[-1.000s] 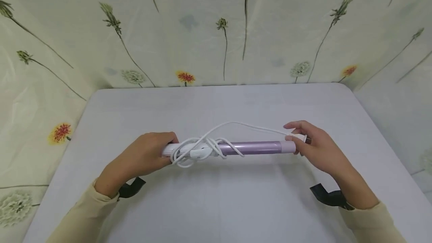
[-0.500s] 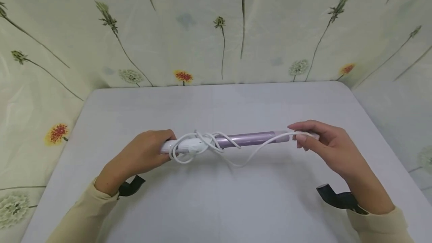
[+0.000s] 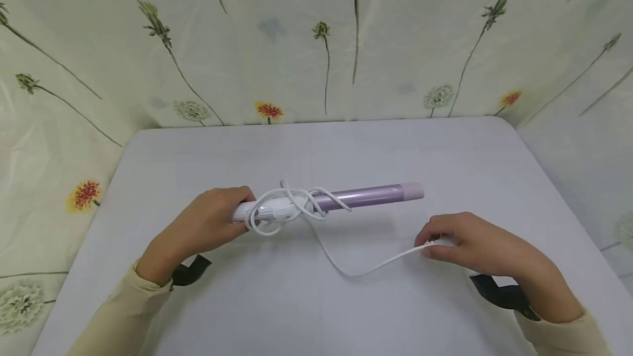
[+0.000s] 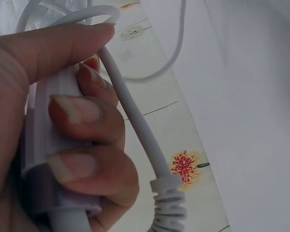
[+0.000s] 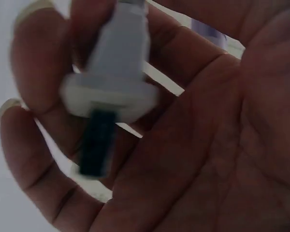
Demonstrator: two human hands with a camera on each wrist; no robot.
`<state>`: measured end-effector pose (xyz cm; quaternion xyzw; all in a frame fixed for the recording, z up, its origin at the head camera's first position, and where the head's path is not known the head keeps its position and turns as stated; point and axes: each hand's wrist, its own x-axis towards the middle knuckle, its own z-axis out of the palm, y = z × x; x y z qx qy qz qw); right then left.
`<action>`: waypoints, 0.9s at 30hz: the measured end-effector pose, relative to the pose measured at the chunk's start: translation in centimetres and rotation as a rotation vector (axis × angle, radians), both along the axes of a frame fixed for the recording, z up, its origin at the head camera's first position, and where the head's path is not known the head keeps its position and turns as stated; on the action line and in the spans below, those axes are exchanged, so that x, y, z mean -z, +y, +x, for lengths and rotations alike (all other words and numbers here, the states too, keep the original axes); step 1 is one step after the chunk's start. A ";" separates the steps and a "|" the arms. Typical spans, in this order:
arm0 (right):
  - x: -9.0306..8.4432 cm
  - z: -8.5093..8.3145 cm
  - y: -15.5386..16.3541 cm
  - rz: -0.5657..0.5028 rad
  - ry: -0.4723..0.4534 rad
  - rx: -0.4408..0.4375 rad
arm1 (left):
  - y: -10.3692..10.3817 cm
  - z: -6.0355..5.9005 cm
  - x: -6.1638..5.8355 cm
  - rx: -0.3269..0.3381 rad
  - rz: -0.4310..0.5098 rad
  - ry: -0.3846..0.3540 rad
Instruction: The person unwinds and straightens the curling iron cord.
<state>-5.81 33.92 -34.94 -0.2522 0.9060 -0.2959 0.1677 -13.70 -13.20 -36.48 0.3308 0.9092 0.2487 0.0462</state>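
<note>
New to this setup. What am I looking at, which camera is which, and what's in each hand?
No robot here: a person works with two bare hands, wearing three cameras. The wide picture comes from a head camera looking down at a pale table with flowered sheets hung round it. The two close-ups come from cameras strapped to each wrist.

The left hand grips the white handle end of a curling wand with a lilac barrel, held above the table. The left wrist view shows those fingers curled round the handle. A white cord is wound loosely round the wand and trails to the right hand, low by the table. The right wrist view shows it pinching the cord's plug.
</note>
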 end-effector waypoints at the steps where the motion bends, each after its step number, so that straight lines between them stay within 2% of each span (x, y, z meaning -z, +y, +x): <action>1: 0.2 -0.1 -0.1 0.041 -0.023 -0.005 | 0.0 0.0 0.0 0.000 0.001 -0.002; 3: 0.6 -0.2 -0.3 0.120 -0.055 0.004 | 0.0 0.0 -0.1 0.000 0.004 -0.003; 6: 1.4 -0.4 -0.6 0.202 -0.086 0.063 | 0.1 0.0 -0.2 0.001 0.008 -0.008; 9: 2.0 -0.5 -0.8 0.231 -0.114 0.120 | 0.0 0.1 -0.2 0.004 0.009 -0.012; 12: 2.5 -0.8 -1.3 0.222 -0.136 0.135 | 0.0 0.1 -0.2 0.010 0.003 -0.021; 19: 3.8 -1.0 -3.2 0.301 -0.038 0.078 | 0.3 0.5 -0.3 0.025 0.009 -0.017; 27: 4.0 -0.7 -4.9 0.342 -0.002 0.078 | 0.3 0.5 -0.3 0.019 0.000 -0.015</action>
